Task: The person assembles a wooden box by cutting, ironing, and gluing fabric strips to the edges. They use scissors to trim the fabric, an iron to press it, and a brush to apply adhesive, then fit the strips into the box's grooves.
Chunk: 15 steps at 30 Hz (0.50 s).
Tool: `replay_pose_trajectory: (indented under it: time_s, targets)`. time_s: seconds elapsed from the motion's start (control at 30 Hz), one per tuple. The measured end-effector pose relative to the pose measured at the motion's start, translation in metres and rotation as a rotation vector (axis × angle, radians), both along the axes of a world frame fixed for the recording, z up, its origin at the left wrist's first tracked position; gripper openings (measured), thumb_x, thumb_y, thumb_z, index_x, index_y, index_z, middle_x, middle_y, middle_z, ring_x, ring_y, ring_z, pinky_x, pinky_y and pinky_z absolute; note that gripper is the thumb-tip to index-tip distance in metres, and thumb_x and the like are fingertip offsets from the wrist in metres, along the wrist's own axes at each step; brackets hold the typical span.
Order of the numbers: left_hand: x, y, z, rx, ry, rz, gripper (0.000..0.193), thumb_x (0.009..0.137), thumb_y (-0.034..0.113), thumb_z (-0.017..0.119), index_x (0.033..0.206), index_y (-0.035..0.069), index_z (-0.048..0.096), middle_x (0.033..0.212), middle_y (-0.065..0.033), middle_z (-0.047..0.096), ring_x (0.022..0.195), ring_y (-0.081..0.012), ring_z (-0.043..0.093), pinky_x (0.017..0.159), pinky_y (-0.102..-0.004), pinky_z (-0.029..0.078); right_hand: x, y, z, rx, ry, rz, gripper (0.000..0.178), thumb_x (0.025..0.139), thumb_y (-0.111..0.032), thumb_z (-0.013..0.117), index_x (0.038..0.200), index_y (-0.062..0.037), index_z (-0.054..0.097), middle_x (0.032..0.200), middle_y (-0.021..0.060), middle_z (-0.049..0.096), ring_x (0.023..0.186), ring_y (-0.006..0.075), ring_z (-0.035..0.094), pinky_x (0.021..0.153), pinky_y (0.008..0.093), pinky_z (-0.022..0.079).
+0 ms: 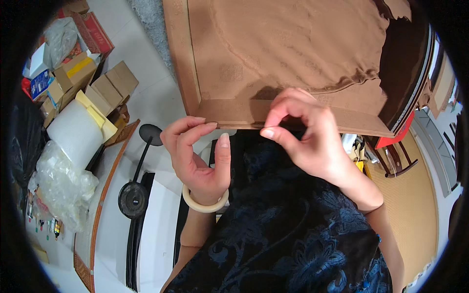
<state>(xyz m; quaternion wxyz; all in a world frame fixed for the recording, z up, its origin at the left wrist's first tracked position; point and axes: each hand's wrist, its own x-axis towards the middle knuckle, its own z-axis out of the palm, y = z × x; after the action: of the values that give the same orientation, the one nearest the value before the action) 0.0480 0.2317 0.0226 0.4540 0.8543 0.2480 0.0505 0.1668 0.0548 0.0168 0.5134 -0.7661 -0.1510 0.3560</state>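
Observation:
In front of me is a shallow brown box-like frame with brown cloth spread inside it. The cloth lies wrinkled, with a gathered edge on its right side. At the near rim, my right hand pinches thumb and forefinger together; what sits between them, if anything, is too fine to make out. My left hand, with a cream bangle at the wrist, has its thumb apart from the curved fingers. Its fingertips are beside the near rim, and I see nothing held there.
On the left are cardboard boxes, a roll of bubble wrap and clear plastic bags. A black round-based stand is nearer. To the right lie a woven tan mat and a dark wooden rack.

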Motion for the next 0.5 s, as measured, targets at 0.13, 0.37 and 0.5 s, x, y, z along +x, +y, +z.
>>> replay_pose_trajectory:
  time_s: [0.13, 0.37, 0.5]
  targets:
    - [0.001, 0.001, 0.003, 0.058, 0.001, -0.066, 0.026, 0.075, 0.0, 0.075, 0.099, 0.006, 0.067, 0.105, -0.0095, 0.061, 0.1, -0.0262, 0.051, 0.088, -0.0345, 0.042, 0.005, -0.021, 0.02, 0.198, 0.315, -0.466, 0.009, 0.094, -0.005, 0.069, 0.09, -0.0008, 0.062, 0.09, 0.0055, 0.062, 0.087, 0.0135, 0.059, 0.082, 0.0267, 0.048]
    - [0.02, -0.003, 0.0, 0.175, -0.03, -0.419, 0.028, 0.069, 0.004, 0.082, 0.096, 0.009, 0.074, 0.102, -0.0048, 0.065, 0.096, -0.0275, 0.053, 0.084, -0.0351, 0.043, -0.007, -0.085, 0.034, 0.008, 0.234, -0.1, 0.033, 0.098, -0.017, 0.064, 0.07, -0.0018, 0.054, 0.068, 0.006, 0.055, 0.065, 0.0177, 0.054, 0.06, 0.0309, 0.042]
    - [0.025, -0.003, 0.0, 0.221, -0.016, -0.492, 0.028, 0.071, 0.006, 0.083, 0.097, 0.008, 0.074, 0.107, -0.0071, 0.065, 0.101, -0.0298, 0.055, 0.087, -0.0365, 0.045, -0.039, -0.139, 0.031, -0.469, 0.102, 0.333, 0.034, 0.08, -0.008, 0.078, 0.109, -0.0035, 0.061, 0.098, 0.0129, 0.062, 0.084, 0.0297, 0.064, 0.074, 0.0381, 0.052]
